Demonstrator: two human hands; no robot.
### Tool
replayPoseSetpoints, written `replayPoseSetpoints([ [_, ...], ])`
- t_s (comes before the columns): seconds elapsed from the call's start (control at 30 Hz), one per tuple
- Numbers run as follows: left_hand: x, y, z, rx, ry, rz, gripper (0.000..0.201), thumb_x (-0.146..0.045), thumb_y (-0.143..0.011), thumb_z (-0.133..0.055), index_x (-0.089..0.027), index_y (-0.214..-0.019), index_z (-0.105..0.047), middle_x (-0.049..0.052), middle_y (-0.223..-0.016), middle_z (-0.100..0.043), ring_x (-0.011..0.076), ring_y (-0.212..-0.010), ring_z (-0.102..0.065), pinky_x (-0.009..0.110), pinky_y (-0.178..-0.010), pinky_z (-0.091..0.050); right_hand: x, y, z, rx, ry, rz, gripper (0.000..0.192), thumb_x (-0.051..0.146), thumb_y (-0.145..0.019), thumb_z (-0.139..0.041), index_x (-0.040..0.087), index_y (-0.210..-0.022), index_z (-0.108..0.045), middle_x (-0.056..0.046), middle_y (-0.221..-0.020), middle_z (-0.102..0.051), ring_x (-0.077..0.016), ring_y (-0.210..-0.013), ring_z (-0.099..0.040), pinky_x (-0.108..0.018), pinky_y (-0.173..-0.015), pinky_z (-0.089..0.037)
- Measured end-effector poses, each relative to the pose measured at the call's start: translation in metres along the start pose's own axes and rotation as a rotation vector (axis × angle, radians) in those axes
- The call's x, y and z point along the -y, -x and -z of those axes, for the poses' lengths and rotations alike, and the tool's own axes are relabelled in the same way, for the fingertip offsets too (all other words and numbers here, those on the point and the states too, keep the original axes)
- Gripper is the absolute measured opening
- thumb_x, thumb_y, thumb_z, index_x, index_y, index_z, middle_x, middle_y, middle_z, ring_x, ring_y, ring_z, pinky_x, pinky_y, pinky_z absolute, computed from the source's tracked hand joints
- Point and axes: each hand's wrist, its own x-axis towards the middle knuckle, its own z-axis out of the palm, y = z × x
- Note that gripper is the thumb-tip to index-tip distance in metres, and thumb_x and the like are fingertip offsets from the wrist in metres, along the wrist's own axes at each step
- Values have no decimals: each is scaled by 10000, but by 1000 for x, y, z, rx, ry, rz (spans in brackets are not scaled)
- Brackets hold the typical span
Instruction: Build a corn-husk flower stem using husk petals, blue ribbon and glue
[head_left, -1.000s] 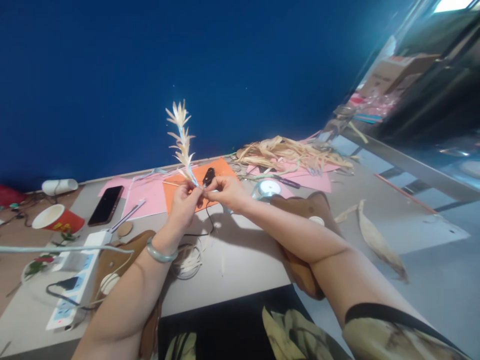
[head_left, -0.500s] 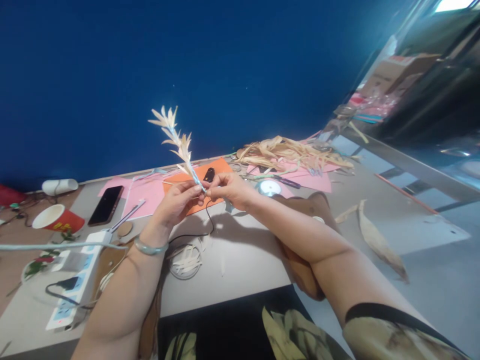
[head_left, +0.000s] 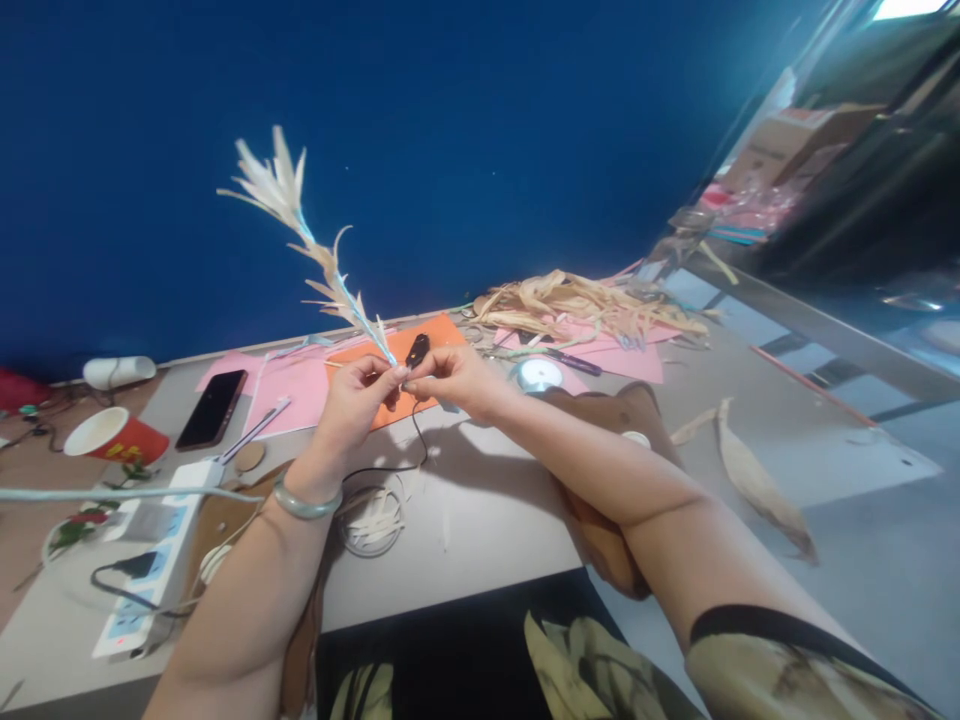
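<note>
A dried-husk flower spray (head_left: 328, 262) leans up and to the left against the blue wall, with pale pointed leaves fixed at intervals along a light-blue wrapped stem. Its lower end is pinched between the thumb and fingers of my left hand (head_left: 361, 400), which wears a bangle on the wrist. My right hand (head_left: 457, 378) is pinched closed right beside it, at the very bottom of the stem. The fingertips of both hands nearly meet there and partly hide that end. Behind my hands, a black tool with a cord (head_left: 418, 349) lies on orange paper (head_left: 450, 332).
Dried husks (head_left: 570, 300) are heaped at the back right. A white roll (head_left: 538, 375) sits beside my right wrist. At left are a phone (head_left: 212, 410), a red paper cup (head_left: 124, 437) and a power strip (head_left: 161, 560). A dish of pale strips (head_left: 371, 522) stands near my left forearm.
The spray's leafy top has swung up and left and looks larger. Both hands stay close together at its lower end, the left one turned slightly.
</note>
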Motion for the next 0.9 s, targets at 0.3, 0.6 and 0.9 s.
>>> replayPoseSetpoints([
  [0.3, -6, -1, 0, -146, -280, -53, 219, -310, -707, -768, -147, -628, -643, -2, -516, -614, 101, -432, -544, 215, -440, -411, -9, -4, 1, 63, -56, -35, 212, 307, -630, -814, 148, -685, -685, -16, -621, -678, -111, -592, -602, -247, -566, -478],
  [0.6, 2, 4, -9, -181, -147, -52, 286, -330, -724, -775, -165, -650, -553, -28, -513, -585, 89, -445, -541, 206, -460, -423, -11, -3, -4, -37, -14, -6, 172, 249, -653, -764, 148, -632, -626, 13, -556, -627, -86, -527, -539, -219, -508, -416],
  [0.9, -4, -1, -4, 119, 267, 190, 319, -389, -665, -828, -122, -810, -732, 23, -666, -658, 98, -569, -585, 230, -561, -502, -8, -6, 2, -6, -188, -52, 162, 172, -604, -755, 156, -603, -594, 13, -520, -628, -96, -532, -580, -228, -563, -465],
])
